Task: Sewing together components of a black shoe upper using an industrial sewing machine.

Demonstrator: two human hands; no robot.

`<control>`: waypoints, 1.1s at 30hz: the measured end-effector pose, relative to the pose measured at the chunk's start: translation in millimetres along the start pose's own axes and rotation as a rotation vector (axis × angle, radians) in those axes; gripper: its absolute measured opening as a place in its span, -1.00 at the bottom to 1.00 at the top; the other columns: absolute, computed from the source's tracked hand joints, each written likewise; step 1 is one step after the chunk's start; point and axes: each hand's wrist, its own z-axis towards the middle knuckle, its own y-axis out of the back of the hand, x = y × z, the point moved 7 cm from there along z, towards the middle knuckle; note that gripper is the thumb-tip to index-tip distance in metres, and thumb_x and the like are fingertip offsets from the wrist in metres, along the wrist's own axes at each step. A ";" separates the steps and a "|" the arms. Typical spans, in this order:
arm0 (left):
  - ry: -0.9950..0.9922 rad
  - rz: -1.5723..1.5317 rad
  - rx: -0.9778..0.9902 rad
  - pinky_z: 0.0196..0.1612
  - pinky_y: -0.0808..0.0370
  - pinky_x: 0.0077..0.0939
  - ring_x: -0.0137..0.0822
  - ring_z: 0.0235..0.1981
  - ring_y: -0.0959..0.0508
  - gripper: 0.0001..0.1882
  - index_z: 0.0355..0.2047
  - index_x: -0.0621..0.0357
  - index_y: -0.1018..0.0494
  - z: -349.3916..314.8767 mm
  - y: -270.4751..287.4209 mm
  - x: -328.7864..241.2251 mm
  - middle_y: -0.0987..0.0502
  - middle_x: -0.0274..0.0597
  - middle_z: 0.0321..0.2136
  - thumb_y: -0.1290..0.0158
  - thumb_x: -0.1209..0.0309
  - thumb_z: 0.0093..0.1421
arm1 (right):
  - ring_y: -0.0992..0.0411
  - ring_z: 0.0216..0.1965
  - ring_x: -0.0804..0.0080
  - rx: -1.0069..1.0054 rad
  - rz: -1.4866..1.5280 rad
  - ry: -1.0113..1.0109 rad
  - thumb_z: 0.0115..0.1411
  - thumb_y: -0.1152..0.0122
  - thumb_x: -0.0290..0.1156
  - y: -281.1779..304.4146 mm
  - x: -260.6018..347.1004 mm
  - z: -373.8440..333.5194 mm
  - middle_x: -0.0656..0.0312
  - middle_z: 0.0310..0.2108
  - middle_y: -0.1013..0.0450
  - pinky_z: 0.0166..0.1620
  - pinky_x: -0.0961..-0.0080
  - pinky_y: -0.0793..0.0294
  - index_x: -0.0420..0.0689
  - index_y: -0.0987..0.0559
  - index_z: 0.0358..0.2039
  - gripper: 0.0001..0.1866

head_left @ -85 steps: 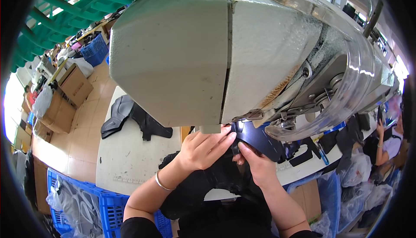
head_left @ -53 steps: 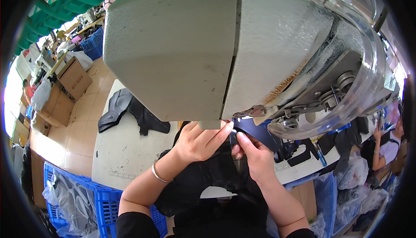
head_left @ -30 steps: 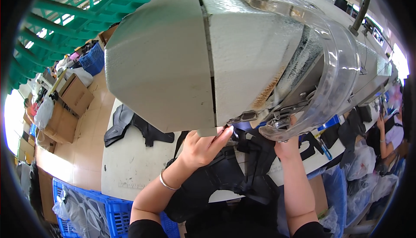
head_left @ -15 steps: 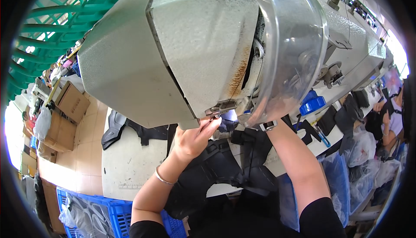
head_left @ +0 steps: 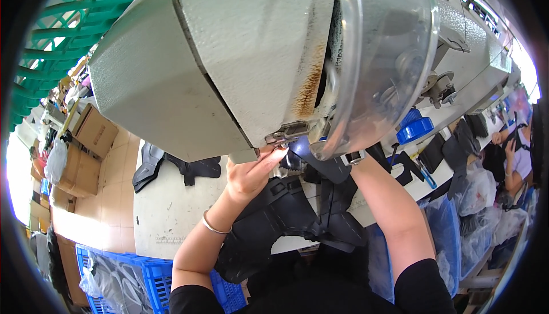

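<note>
A large grey sewing machine head (head_left: pixel 246 56) fills the upper middle, with a clear curved shield (head_left: pixel 383 56) on its right. My left hand (head_left: pixel 249 175) is at the machine's lower end, thumb and fingers pressed together beside a small metal part (head_left: pixel 286 134); whatever they pinch is too small to make out. My right hand (head_left: pixel 366 134) shows only as a blur through the shield, its fingers hidden. A smooth dark piece (head_left: pixel 329 165) lies between the hands under a small light. Stitched black pieces (head_left: pixel 274 214) drape over the table's near edge, below my hands.
More black pieces (head_left: pixel 150 168) lie on the white table (head_left: pixel 171 217) at left. Blue crates (head_left: pixel 157 282) stand below it. At right are a blue cap (head_left: pixel 414 126), a blue-handled tool (head_left: pixel 428 178), plastic-lined bins (head_left: pixel 449 228) and another person (head_left: pixel 517 154). A green mesh (head_left: pixel 86 22) hangs upper left.
The smooth dark piece now shows more fully between my hands, near the right wrist. My left hand has shifted slightly left and up in view, as has the machine head.
</note>
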 end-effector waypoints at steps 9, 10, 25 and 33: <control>0.086 -0.013 0.013 -0.31 -0.51 -0.44 -0.23 -0.38 -0.59 -0.67 -0.32 0.17 -0.64 -14.1 2.3 3.7 -0.61 -0.14 -0.38 -0.19 0.69 -0.16 | -0.46 -0.14 0.42 -0.014 -0.241 0.053 0.20 -0.19 -0.38 -4.4 -13.5 -20.7 0.27 -0.15 -0.48 -0.08 0.38 -0.44 -0.11 -0.48 -0.03 -0.68; 0.084 0.118 0.061 -0.25 -0.51 -0.41 -0.22 -0.34 -0.57 -0.64 -0.30 0.13 -0.64 -10.7 1.6 -5.4 -0.59 -0.16 -0.35 -0.17 0.68 -0.18 | -0.46 -0.14 0.42 -0.022 -0.277 0.059 0.20 -0.19 -0.39 -3.3 -16.7 -21.4 0.26 -0.15 -0.48 -0.08 0.38 -0.44 -0.11 -0.48 -0.03 -0.68; 0.008 0.153 0.020 -0.32 -0.57 -0.48 -0.24 -0.37 -0.60 -0.65 -0.28 0.30 -0.59 -8.1 4.1 -31.1 -0.55 -0.11 -0.30 -0.19 0.66 -0.18 | -0.41 0.00 0.09 -0.175 -0.806 0.422 -0.03 -0.25 -0.46 72.1 214.1 -59.4 0.05 -0.09 -0.45 0.11 0.18 -0.37 -0.17 -0.59 -0.15 -0.64; -0.107 0.190 -0.006 -0.37 -0.55 -0.57 -0.33 -0.42 -0.58 -0.63 -0.28 0.32 -0.59 -3.9 2.8 -30.7 -0.55 -0.13 -0.30 -0.16 0.59 -0.21 | -0.51 -0.17 0.15 -0.096 -0.601 0.542 -0.01 -0.26 -0.51 84.0 198.6 -49.1 0.11 -0.23 -0.53 -0.07 0.24 -0.48 -0.16 -0.63 -0.20 -0.71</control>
